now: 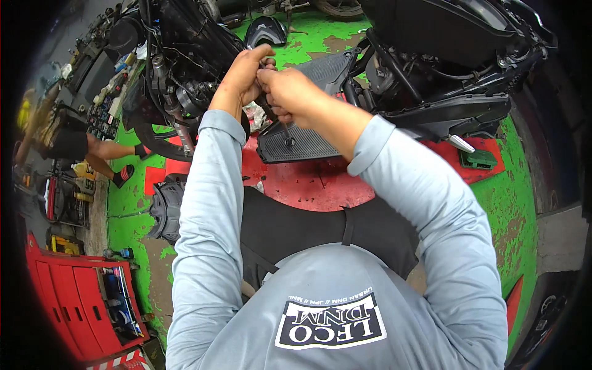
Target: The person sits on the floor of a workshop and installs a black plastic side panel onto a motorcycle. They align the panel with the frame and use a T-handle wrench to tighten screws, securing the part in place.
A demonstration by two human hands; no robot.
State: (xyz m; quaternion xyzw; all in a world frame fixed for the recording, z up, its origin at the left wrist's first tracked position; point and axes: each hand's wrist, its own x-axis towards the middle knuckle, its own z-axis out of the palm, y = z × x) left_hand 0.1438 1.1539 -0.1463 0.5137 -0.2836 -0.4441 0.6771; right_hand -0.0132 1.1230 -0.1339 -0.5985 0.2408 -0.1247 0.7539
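Observation:
My left hand (240,77) and my right hand (288,92) meet above the front of a partly stripped black scooter. The fingers of both are closed around something dark and slim, mostly hidden by them. Below my right hand a thin metal shaft (287,131) reaches down to a round dark spot on the ribbed black footboard (311,143). I cannot tell whether the shaft belongs to what I hold. Left of my hands stand the scooter's bare front fork (183,132) and exposed wiring (197,61).
A red stand (290,188) lies under the scooter, on a green, peeling floor. The scooter's rear body (444,37) rises at the right, with a green block (478,160) beneath. A red tool cabinet (74,302) is at lower left. Another person's leg (114,149) shows at left.

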